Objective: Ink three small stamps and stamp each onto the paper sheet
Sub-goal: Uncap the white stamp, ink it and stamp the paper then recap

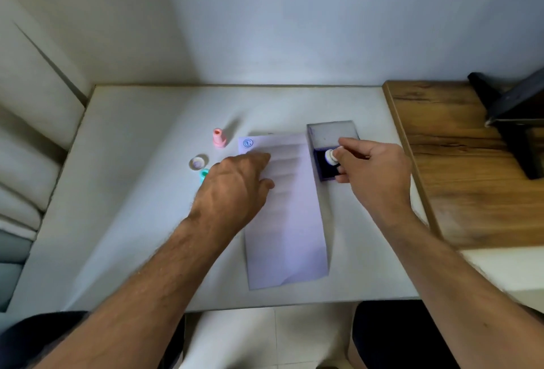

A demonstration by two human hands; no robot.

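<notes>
A long white paper sheet [290, 221] lies on the white table [132, 221], with one blue round stamp mark [248, 143] near its far left corner. My left hand [235, 189] rests flat on the sheet's left edge, fingers spread. My right hand [374, 168] pinches a small white stamp [329, 157] over the dark blue pad of the open ink box [326, 174]. The box's grey lid [332, 133] stands open behind. A pink stamp [218, 137] stands upright left of the paper. A teal stamp [203, 174] peeks out beside my left hand.
A small clear round cap [198, 162] lies left of the teal stamp. A wooden desk [471, 162] adjoins the table on the right, with a dark object [515, 115] on it. A wall runs behind and cushions sit at the left.
</notes>
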